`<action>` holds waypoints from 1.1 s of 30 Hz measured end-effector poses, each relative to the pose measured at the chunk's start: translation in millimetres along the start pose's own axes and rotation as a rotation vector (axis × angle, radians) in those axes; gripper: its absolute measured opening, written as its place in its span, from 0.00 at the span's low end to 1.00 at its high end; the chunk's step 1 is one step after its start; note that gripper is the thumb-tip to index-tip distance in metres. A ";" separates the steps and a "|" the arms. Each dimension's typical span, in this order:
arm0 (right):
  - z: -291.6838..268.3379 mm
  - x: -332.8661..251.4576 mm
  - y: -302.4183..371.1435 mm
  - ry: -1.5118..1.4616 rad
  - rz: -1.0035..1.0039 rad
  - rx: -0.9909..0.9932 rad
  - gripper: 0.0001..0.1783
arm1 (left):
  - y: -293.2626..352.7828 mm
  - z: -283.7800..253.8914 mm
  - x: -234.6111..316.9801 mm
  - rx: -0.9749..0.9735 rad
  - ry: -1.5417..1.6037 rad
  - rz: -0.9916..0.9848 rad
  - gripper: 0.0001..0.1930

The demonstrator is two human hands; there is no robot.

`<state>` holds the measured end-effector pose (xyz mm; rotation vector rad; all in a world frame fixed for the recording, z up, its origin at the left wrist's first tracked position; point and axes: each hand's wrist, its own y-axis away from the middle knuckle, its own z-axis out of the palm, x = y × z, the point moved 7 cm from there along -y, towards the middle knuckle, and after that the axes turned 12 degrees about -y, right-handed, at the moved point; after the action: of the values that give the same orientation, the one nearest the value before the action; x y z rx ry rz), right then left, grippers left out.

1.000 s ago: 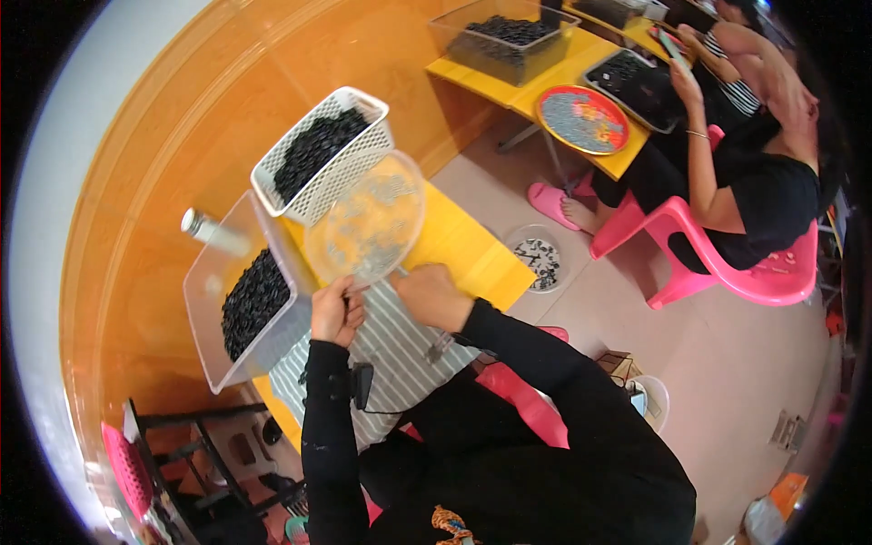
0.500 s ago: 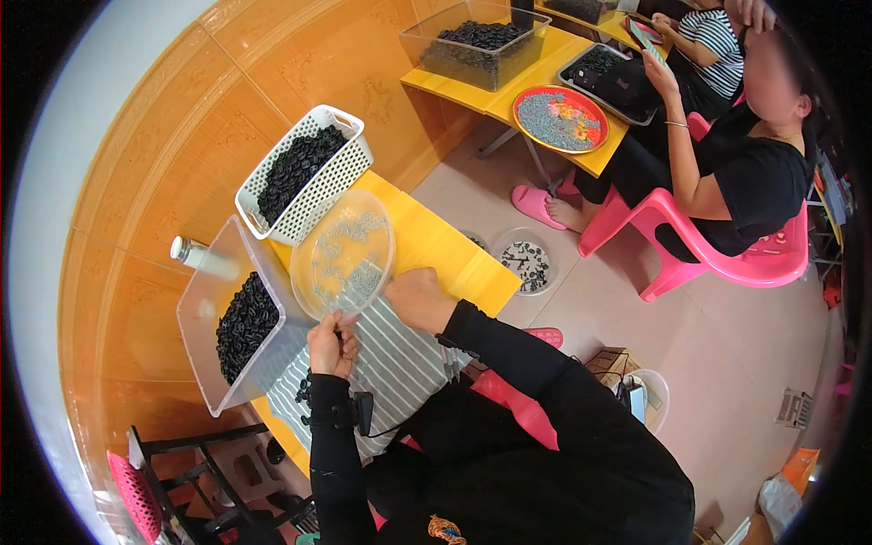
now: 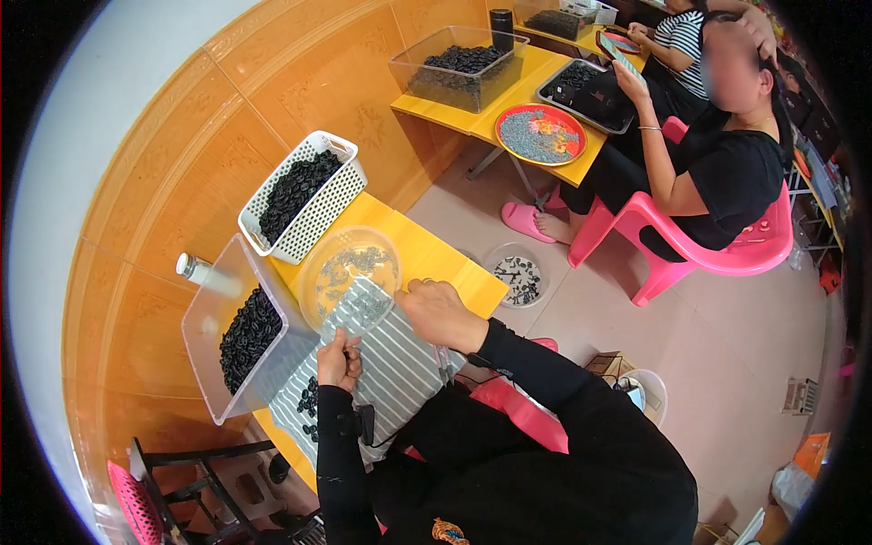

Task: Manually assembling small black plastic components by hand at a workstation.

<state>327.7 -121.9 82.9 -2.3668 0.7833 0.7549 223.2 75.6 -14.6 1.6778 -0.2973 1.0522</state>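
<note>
My left hand is closed in a pinch at the near rim of a round clear tray of small grey metal pieces. A small dark piece seems to sit in its fingers. My right hand is curled shut just right of the tray, over the striped cloth; whatever it holds is hidden. Just below it, a slim two-handled tool lies at the cloth's right edge. Small black pieces lie on the cloth left of my left hand.
Left of the cloth, a clear bin holds black pieces; beyond it stands a white perforated basket of them. A white-capped bottle is by the wall. A person on a pink chair sits at another yellow table. A tub stands on the floor.
My right hand has drawn back from the tray's edge, to the right and toward me. My left hand has dropped slightly away from the rim. The whole view has shifted a little.
</note>
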 end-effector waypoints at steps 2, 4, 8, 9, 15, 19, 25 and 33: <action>-1.7 -10.3 7.6 -0.016 -0.005 0.020 0.04 | 11.5 -1.3 -2.7 0.006 0.015 0.030 0.14; -0.2 -22.2 16.0 -0.139 -0.018 0.030 0.12 | 31.6 -3.9 -4.8 0.034 0.089 0.174 0.10; 19.5 -43.4 35.5 -0.284 -0.066 0.045 0.11 | 80.0 -6.0 -28.2 -0.074 0.216 0.291 0.11; 28.5 -54.2 39.6 -0.365 -0.113 -0.001 0.10 | 91.8 -11.7 -35.0 -0.120 0.235 0.334 0.13; 82.0 -90.4 59.7 -0.697 -0.203 -0.152 0.04 | 134.2 -34.7 -70.1 0.008 0.357 0.386 0.15; 97.6 -100.0 68.4 -0.901 0.125 -0.314 0.04 | 141.9 -40.8 -83.8 -0.002 0.440 0.408 0.13; 132.6 -108.0 83.3 -1.034 0.237 -0.414 0.04 | 138.3 -48.6 -104.0 -0.060 0.542 0.439 0.13; 148.9 -104.9 92.2 -1.014 0.300 -0.335 0.04 | 140.4 -58.4 -112.3 -0.012 0.529 0.476 0.18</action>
<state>146.4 -54.6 17.8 -1.7218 0.5608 2.0928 38.1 38.3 -7.0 1.2784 -0.3592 1.7949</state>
